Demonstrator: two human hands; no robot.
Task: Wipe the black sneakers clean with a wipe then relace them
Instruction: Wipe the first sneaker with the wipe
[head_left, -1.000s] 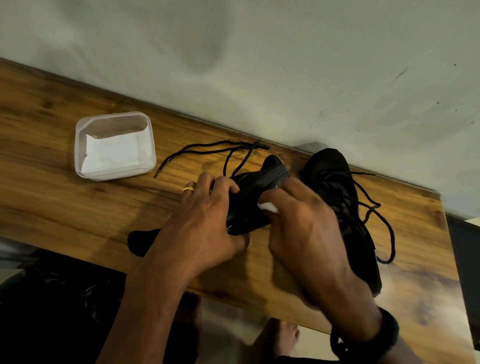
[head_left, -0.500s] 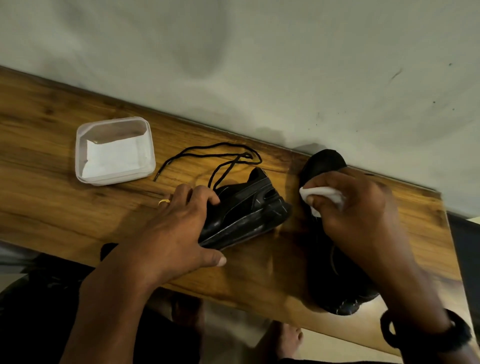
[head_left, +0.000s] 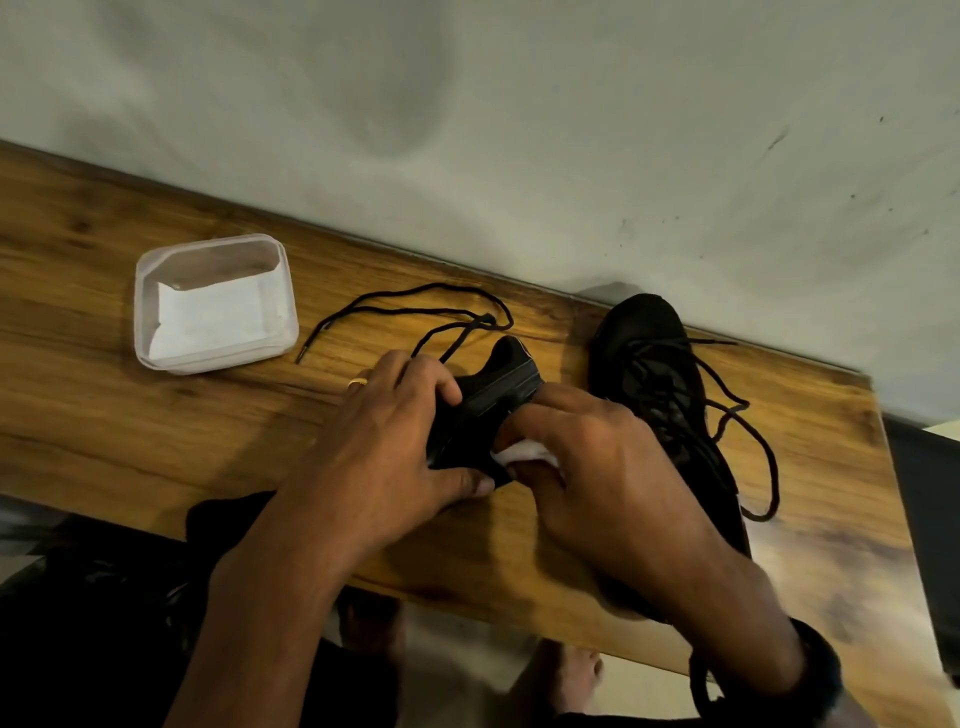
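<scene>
Near the table (head_left: 156, 441) edge, left grip (head_left: 384, 457) holds a sneaker (head_left: 501, 382), right grip (head_left: 608, 467) pinches wipe (head_left: 519, 451) against it.

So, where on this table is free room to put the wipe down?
Free: the wood left of the tub, the wood between tub and front edge beside the left hand, and the table's right end past the laced sneaker. Crowded: the middle, with loose lace, held sneaker and right hand holding the wipe.
</scene>
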